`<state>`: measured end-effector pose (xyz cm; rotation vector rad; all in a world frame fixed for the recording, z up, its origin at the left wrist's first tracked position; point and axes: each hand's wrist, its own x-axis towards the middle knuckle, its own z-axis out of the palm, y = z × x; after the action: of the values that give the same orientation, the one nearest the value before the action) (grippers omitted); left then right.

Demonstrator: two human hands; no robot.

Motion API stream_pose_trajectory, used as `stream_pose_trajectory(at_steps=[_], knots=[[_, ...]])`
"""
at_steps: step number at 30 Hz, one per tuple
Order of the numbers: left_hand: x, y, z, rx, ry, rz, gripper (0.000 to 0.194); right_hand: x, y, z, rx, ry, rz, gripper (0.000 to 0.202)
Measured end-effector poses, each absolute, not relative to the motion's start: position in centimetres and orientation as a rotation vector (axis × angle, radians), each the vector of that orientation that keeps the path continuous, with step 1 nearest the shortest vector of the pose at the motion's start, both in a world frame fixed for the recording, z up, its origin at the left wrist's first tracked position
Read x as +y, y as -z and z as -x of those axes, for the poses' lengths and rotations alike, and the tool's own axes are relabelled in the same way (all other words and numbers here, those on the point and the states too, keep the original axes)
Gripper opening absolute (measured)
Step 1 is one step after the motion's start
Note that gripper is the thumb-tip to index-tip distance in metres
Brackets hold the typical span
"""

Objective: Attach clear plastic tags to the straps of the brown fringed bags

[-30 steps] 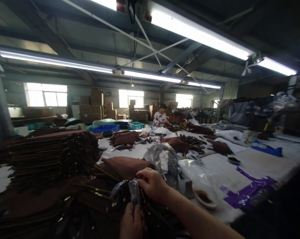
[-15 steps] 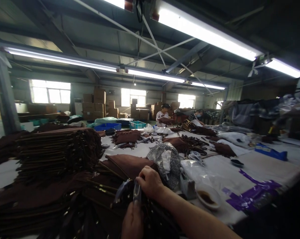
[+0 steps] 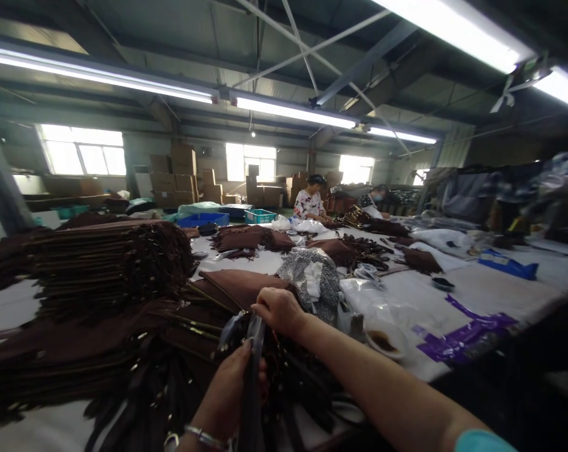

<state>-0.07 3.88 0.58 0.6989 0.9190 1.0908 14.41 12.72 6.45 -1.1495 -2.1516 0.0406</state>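
Observation:
My right hand (image 3: 281,311) pinches the top end of a clear plastic sleeve (image 3: 256,329). Lower down, my left hand (image 3: 227,383), with a bracelet at the wrist, is closed around a dark strap (image 3: 250,402) that runs into the sleeve. More dark straps with small metal fittings (image 3: 142,389) hang and lie below and left of my hands. A brown leather-like piece (image 3: 239,285) lies just beyond my right hand. To the left rises a tall stack of brown pieces (image 3: 90,270) with straps at its right side.
Right of my hands are a crumpled grey speckled bag (image 3: 328,282), a round dish with brown contents (image 3: 382,342) and purple packaging (image 3: 467,336). A blue tray (image 3: 507,263) sits farther right. Across the table (image 3: 457,282) a person (image 3: 309,202) works among brown pieces.
My left hand has come further into view, with the strap showing below the sleeve. Both hands appear higher in the picture, and the camera view has shifted slightly.

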Motion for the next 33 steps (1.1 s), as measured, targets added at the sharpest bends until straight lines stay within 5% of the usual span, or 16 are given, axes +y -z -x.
stream_pose_trajectory(at_steps=[12,16,21,26,33], knots=[[6.0,-2.8,-1.3,0.886,-1.164,-0.729,0.032,9.9,-4.9,-15.0,-1.788,-0.215,1.216,0.021],[6.2,-2.7,-1.7,0.86,-1.195,-0.717,0.028,3.2,-1.0,-15.8,-1.651,-0.837,1.318,0.041],[6.9,-2.1,-3.6,0.89,-1.298,-0.692,0.029,-1.7,2.9,-15.3,-1.48,-1.543,1.118,0.043],[7.1,-1.0,-4.8,0.977,-1.387,-0.699,0.031,-0.3,2.6,-14.2,-1.312,-1.433,1.268,0.028],[6.0,-1.1,-4.2,1.013,-1.377,-0.745,0.03,0.7,1.8,-13.7,-1.235,-1.39,1.248,0.032]])
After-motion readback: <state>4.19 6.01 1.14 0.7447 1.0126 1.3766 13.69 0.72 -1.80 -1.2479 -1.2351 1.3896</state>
